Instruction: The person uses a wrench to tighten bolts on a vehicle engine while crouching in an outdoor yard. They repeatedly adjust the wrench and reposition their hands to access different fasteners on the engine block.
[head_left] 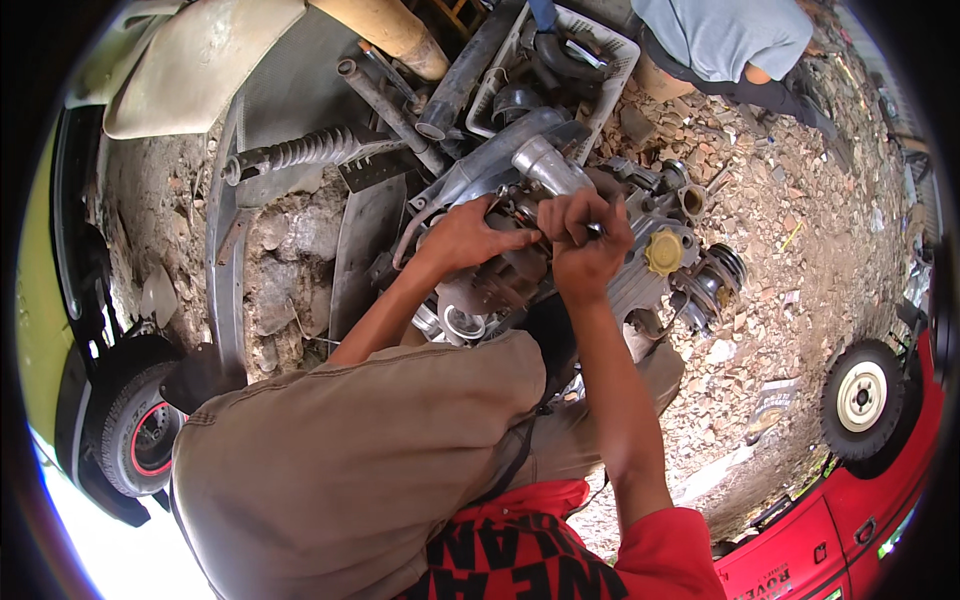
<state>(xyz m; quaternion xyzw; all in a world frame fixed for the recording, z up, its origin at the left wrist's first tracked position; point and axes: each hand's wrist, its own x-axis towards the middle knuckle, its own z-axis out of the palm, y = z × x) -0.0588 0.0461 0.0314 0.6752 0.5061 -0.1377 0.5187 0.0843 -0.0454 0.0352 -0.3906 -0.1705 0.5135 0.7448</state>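
A grimy small engine (640, 270) with a yellow filler cap (663, 251) sits on rubble ground in front of me. My left hand (470, 235) rests on the engine's dark upper left part, fingers spread against it. My right hand (585, 235) is closed around a thin metal tool whose tip shows by the knuckles, pressed onto the engine top beside a silver pipe elbow (545, 162). My knees in khaki trousers (380, 430) fill the foreground.
A coil shock absorber (300, 152) and metal tubes (395, 105) lie at upper left. A white basket of parts (615, 55) stands behind. Another person in grey (725, 35) crouches top right. A red vehicle with a small wheel (860, 398) sits at right, a black tyre (140, 435) at left.
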